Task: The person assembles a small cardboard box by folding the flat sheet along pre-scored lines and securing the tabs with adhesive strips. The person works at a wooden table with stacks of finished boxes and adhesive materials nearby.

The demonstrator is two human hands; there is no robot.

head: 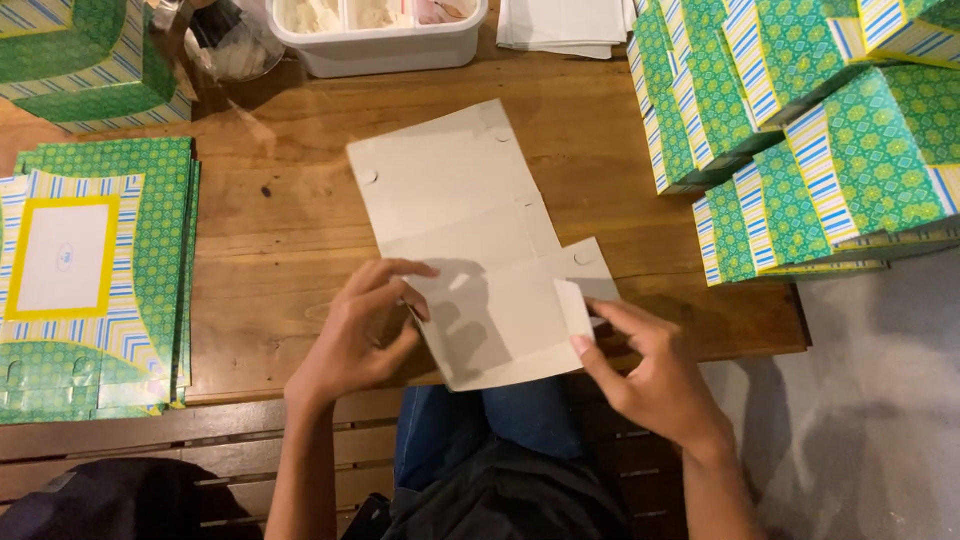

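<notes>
A flat cardboard box blank (470, 240) lies grey side up on the wooden table (280, 230), its near edge hanging over the table's front. My left hand (365, 335) rests on the blank's near left edge, fingers curled over it. My right hand (650, 375) pinches a small side flap (575, 308) at the blank's near right corner and holds it folded upward.
A stack of flat green patterned box blanks (95, 270) lies at the left. Folded green boxes (800, 120) pile up at the right, one more (85, 55) at the far left. A white plastic tub (380, 35) and white papers (565, 25) sit at the back.
</notes>
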